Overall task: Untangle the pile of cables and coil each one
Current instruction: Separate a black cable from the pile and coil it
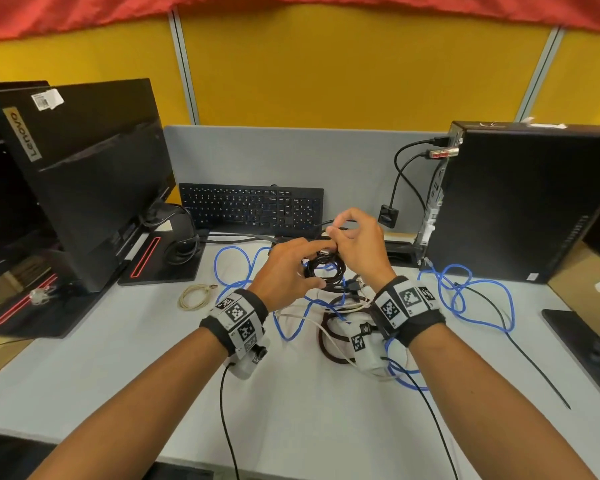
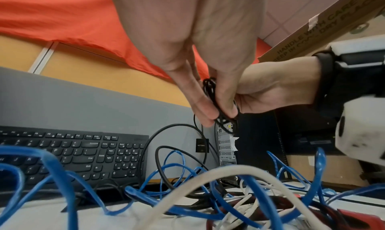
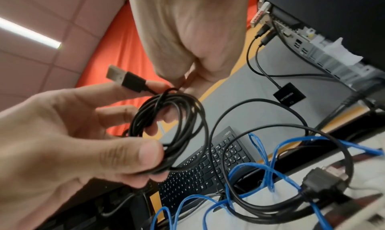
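Black cable coil sits between both hands, lifted above the surface: left hand curls thumb & fingers round its loops, right hand pinches the strand near the USB plug. Blue cable & white cable sprawl tangled beneath the wrists; keyboard beyond.

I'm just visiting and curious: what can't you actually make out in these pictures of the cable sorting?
- Head view: the black USB cable coil is largely hidden by the left hand and right hand.
- Left wrist view: near blue Ethernet cable and white cable are blurred.
- Right wrist view: the right hand's fingertips are hidden behind its own palm; the black connector is blurred.
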Tool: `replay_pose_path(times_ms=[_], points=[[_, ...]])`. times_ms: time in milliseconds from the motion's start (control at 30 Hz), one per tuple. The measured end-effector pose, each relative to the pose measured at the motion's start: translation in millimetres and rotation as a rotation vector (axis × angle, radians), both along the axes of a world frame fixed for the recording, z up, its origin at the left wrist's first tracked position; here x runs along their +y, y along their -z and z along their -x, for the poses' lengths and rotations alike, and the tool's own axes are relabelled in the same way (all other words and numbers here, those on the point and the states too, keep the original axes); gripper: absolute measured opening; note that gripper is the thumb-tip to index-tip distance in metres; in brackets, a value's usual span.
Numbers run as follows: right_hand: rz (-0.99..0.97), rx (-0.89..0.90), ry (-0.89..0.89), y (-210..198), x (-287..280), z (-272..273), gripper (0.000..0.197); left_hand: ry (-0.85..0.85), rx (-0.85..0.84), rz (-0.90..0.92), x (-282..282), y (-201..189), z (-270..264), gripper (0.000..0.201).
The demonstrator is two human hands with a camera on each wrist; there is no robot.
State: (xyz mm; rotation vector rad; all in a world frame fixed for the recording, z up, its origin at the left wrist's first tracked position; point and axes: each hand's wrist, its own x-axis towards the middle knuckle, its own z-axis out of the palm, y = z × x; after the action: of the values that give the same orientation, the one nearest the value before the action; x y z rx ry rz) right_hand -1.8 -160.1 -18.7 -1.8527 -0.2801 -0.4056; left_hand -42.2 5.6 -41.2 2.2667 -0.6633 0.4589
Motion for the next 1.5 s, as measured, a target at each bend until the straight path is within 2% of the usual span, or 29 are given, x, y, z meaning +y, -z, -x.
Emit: replay_pose_path(times_ms=[67,167,333,400,500,600,700,833,967,1067,1167,1300,1400,1500], points=[[-0.079,0.08,-0.03,-1,-1,-1,0.007,0.019,0.024,0.068,-1,0,1,0.07],[-0.058,0.121,-0.091,0,-5,-2,0.024,0.021,0.039,0.224,0,-1,0,0.063],[0.013,0.145,-0.503,8,-20,6,0.036,-0.001,0.072,0.35,6,-4,-1,0.058],[0.094,0.137,-0.587,8,-22,10,0.038,-0.005,0.059,0.38,8,-5,-1,0.058],[0.214,0.069,-0.436,6,-18,13,0.022,-0.012,0.06,0.362,7,-3,-4,0.062],[0.351,0.0,-0.274,3,-10,12,0.018,-0.035,0.063,0.287,6,1,-5,0.064],[0.45,-0.012,-0.223,2,-4,14,0.017,-0.066,0.03,0.246,5,3,-4,0.048],[0.304,0.074,-0.287,2,-5,18,0.014,-0.036,0.042,0.258,6,3,-2,0.033],[0.067,0.217,-0.37,-1,-8,18,0.015,0.08,0.305,0.476,8,-2,-2,0.029],[-0.081,0.342,-0.443,1,-11,15,0.019,0.161,0.421,0.574,11,-7,-3,0.028],[-0.149,0.39,-0.498,5,-15,14,0.025,0.212,0.497,0.607,14,-13,-4,0.031],[-0.206,0.419,-0.558,10,-18,14,0.031,0.274,0.516,0.594,16,-18,-3,0.047],[-0.212,0.438,-0.613,11,-18,13,0.031,0.307,0.488,0.559,16,-15,-2,0.041],[-0.228,0.452,-0.593,10,-15,12,0.031,0.262,0.468,0.539,15,-12,-3,0.035]])
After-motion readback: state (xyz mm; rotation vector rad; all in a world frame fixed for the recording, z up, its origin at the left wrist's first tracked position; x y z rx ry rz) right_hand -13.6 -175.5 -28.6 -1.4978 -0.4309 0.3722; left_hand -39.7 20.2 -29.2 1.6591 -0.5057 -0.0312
